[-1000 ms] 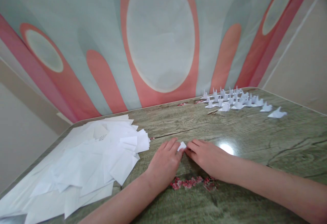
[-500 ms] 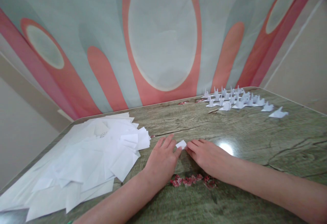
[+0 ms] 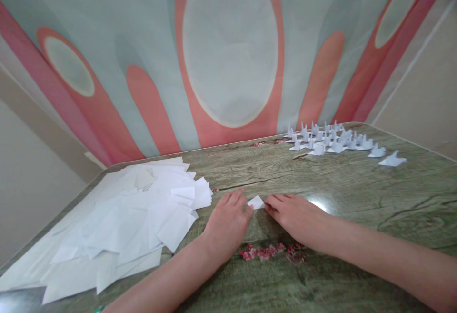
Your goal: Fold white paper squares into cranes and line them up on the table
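Observation:
A small folded piece of white paper [image 3: 256, 202] lies on the wood-patterned table between my hands, showing a pointed, diamond-like outline. My left hand [image 3: 227, 220] has its thumb and index finger at the paper's left corner, its other fingers stretched forward over the table. At the right corner, the bunched fingertips of my right hand [image 3: 291, 213] pinch the edge. Those fingertips partly hide that corner. Far to the right stand several folded paper cranes [image 3: 336, 146], white and grouped in rows.
A wide, loose pile of white paper sheets [image 3: 117, 227] covers the table's left side, close to my left forearm. The wood-grain table [image 3: 232, 170] meets a wall covering [image 3: 228, 55] with coral and grey-green shapes at its back edge. Red blossoms [image 3: 267, 252] are printed on the tabletop.
My right hand has shifted slightly right, and more of the folded paper shows between my hands. The whole view has moved a little; the cranes and pile lie as before.

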